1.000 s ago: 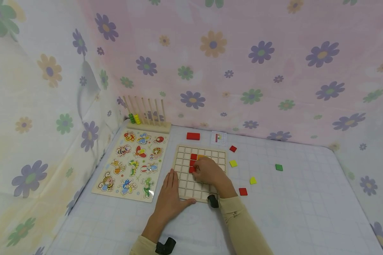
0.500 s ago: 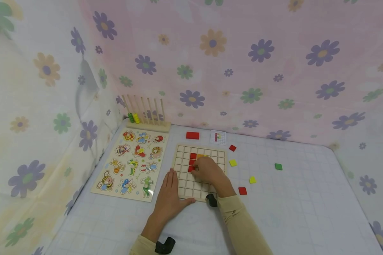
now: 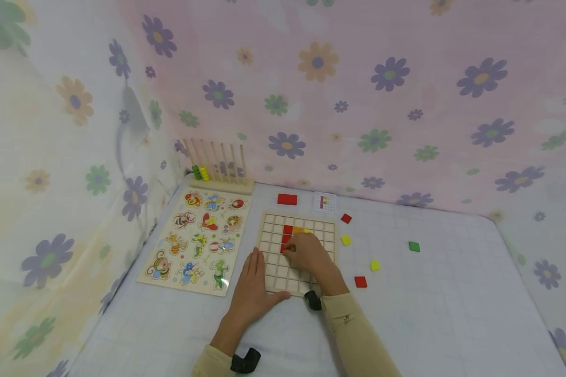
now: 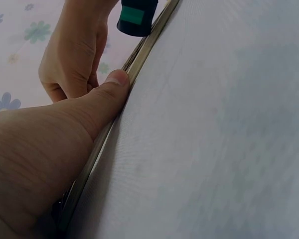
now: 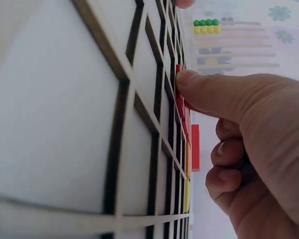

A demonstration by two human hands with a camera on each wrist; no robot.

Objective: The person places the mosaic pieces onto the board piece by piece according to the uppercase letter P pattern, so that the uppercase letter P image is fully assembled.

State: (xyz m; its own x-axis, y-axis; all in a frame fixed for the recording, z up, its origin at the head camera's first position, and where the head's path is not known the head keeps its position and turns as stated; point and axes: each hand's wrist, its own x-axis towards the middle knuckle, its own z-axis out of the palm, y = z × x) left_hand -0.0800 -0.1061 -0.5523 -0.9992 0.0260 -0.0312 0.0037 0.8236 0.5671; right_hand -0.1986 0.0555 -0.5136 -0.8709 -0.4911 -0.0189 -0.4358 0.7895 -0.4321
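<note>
A square wooden grid board (image 3: 275, 284) lies on the table. My left hand (image 3: 251, 292) rests along its left side with straight fingers, its thumb (image 4: 107, 94) against the near edge. Over the middle of the grid, my right hand (image 3: 308, 256) pinches a red tile (image 5: 179, 94), its thumb on the tile and the other fingers curled in. Part of that tile stands above the slats; my fingers hide the rest. Just beyond it in the grid are more red tiles (image 3: 287, 230), an orange tile (image 3: 298, 230) and a yellow tile (image 3: 307, 230).
Loose on the right lie red tiles (image 3: 360, 281), yellow tiles (image 3: 346, 240) and a green tile (image 3: 414, 246). Behind the board are a red block (image 3: 287, 199) and a pattern card (image 3: 331, 204). An insect puzzle (image 3: 199, 245) and a peg rack (image 3: 221, 185) with beads stand left.
The right hand has shifted very slightly on the board, showing a little more of the orange and yellow tiles. My left hand keeps its place; the view moves a little.
</note>
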